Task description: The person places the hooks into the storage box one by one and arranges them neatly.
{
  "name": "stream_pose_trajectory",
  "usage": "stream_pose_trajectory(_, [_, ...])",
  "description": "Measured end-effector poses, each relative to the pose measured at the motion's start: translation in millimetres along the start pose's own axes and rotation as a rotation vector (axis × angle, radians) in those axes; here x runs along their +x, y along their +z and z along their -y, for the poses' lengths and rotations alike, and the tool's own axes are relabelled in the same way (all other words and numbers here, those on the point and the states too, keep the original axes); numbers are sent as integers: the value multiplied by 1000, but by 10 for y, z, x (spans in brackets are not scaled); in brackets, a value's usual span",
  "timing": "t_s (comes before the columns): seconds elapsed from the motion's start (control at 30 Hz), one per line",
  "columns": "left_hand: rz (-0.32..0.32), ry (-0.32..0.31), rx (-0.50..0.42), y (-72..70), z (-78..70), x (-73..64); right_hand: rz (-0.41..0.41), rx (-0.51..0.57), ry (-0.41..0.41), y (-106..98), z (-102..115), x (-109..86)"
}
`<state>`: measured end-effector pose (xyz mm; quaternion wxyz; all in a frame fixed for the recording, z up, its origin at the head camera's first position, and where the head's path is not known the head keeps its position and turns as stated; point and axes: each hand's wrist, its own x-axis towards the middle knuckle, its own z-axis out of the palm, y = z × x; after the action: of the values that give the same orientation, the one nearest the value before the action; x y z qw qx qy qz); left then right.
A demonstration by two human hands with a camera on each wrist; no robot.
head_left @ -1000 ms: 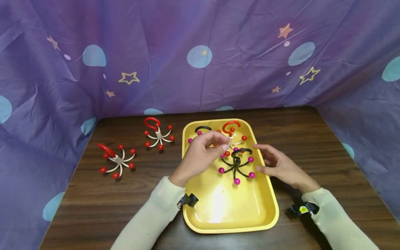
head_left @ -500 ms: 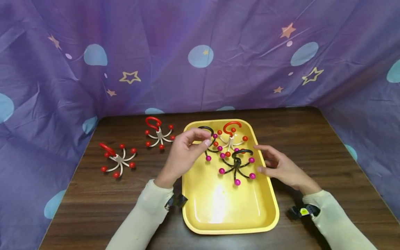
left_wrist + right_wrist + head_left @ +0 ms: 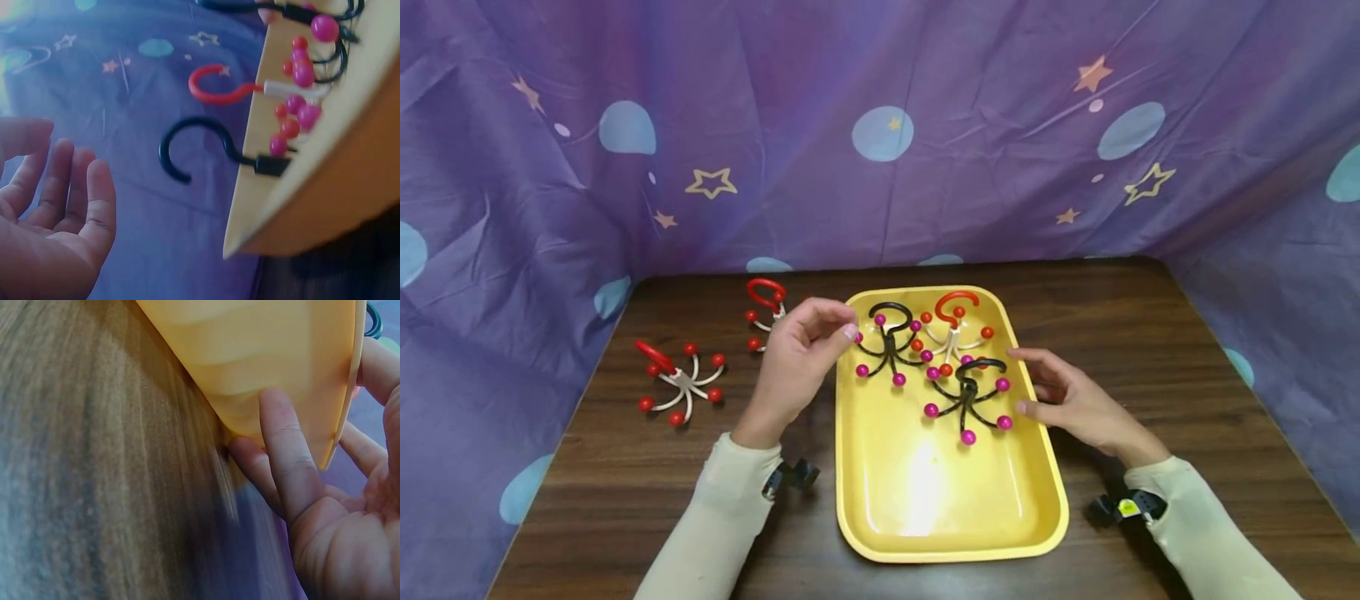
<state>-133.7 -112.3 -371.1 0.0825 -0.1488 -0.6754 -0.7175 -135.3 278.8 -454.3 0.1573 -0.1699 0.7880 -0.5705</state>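
My left hand hovers left of the yellow tray with nothing in its fingers, thumb and index slightly apart. It partly hides a white multi-armed hanger with a red hook on the table. Inside the tray, toward the back, stand a black hanger with pink balls, a white hanger with red balls and another black hanger, their arms close together. My right hand holds the tray's right rim, thumb and a finger over the edge, other fingers against the outer wall.
Another white hanger with a red hook stands on the dark wooden table, left of the tray. A purple curtain with stars and blue dots hangs behind and at both sides.
My left hand has let go of the white hanger in the tray and moved left past the tray's left rim, uncovering the rear black hanger. The right hand stays at the rim.
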Motion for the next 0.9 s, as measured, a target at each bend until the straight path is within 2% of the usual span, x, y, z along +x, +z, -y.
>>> stream_pose_trajectory(0.17, [-68, 14, 50, -168, 42, 36, -2, 9, 0, -8, -2, 3])
stream_pose_trajectory(0.53, [-225, 14, 85, -514, 171, 68, -3, -28, 2, -24, -24, -14])
stream_pose_trajectory(0.9, [-351, 12, 43, -801, 300, 146, -6, -32, -6, -24, -47, -16])
